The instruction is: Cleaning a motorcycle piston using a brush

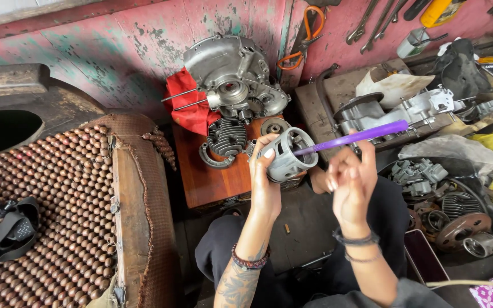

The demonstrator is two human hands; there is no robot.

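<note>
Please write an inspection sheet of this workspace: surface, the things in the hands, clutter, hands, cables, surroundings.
Surface: wooden box top, partly bare.
Job's things: grey slotted metal cylinder; purple brush handle, its tip pointing into the cylinder.
Clutter: engine casing, finned cylinder, red cloth, metal parts on the right.
Hands: left hand grips the cylinder; right hand holds the purple handle.
Cables: nothing seen.
Surroundings: peeling pink wall, orange-handled shears and wrenches hanging, beaded seat cover.
</note>
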